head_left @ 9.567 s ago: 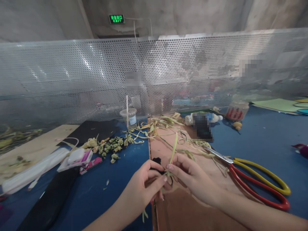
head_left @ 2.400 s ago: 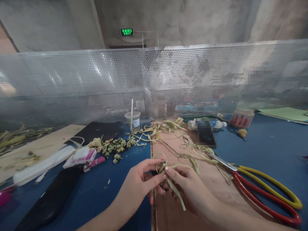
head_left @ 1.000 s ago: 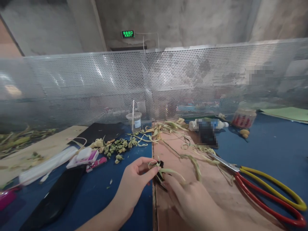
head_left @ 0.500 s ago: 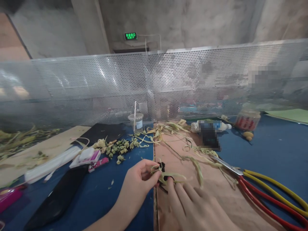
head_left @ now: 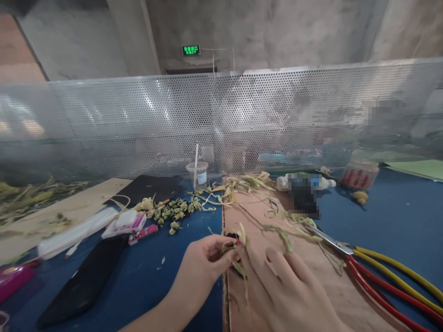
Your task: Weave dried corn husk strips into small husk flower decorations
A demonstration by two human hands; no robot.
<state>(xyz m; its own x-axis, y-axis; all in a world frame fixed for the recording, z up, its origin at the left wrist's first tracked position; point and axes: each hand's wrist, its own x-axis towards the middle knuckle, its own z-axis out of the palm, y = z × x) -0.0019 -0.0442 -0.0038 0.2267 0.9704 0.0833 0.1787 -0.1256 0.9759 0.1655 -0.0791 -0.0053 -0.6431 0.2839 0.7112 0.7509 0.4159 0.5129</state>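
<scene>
My left hand (head_left: pixel 199 263) is closed in a pinch on a thin, pale green dried leaf strip (head_left: pixel 242 234), over the seam where the blue tabletop meets the brown board. My right hand (head_left: pixel 282 286) meets it from the right, its front fingertips pressed on the same strip and the other fingers bent over the board. Loose ends of the strip stick up and hang below the fingertips. Something small and black (head_left: pixel 232 236) shows just behind them; its kind is unclear. To the left lies a heap of small green knotted pieces (head_left: pixel 175 210).
Large scissors (head_left: pixel 349 253) with red and yellow handles lie at right. More dried strips (head_left: pixel 247 182) cover the board's far end. A lidded cup (head_left: pixel 198 175) with a straw, a bottle (head_left: pixel 325 182) and a jar (head_left: pixel 360 174) stand or lie behind. A black case (head_left: pixel 85 281) lies left.
My right hand has moved up and closer to my left fingertips, its fingers more bent. The strip's free end, which lay out to the right, now points up and down. The view has shifted slightly.
</scene>
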